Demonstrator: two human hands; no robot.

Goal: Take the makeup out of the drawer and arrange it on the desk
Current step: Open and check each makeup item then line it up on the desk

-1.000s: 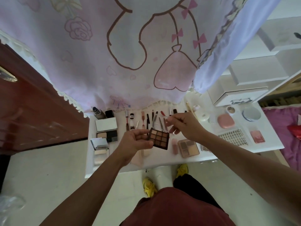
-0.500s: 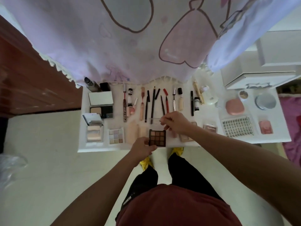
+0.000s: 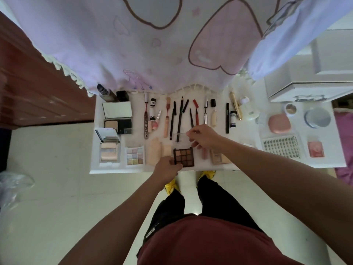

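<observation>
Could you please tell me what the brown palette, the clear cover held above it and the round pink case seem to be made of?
Palette: probably plastic, dark matte frame around nine powdery brown pans. Cover: likely stiff clear plastic; pencils and desk show through it. Pink case: seemingly smooth plastic, satin sheen from a soft highlight.

One view is supplied, from a wide-angle camera worn on the person's head. It faces steeply down and slightly forward over the standing body. The white rectangular desk (image 3: 122,169) spans mid-frame, near the lens. The left hand (image 3: 166,168) and right hand (image 3: 204,137) sit near centre. A pink-and-white printed curtain (image 3: 133,44) fills the top, and pale tiled floor (image 3: 57,188) the lower sides. Straight edges bow toward the borders.
</observation>
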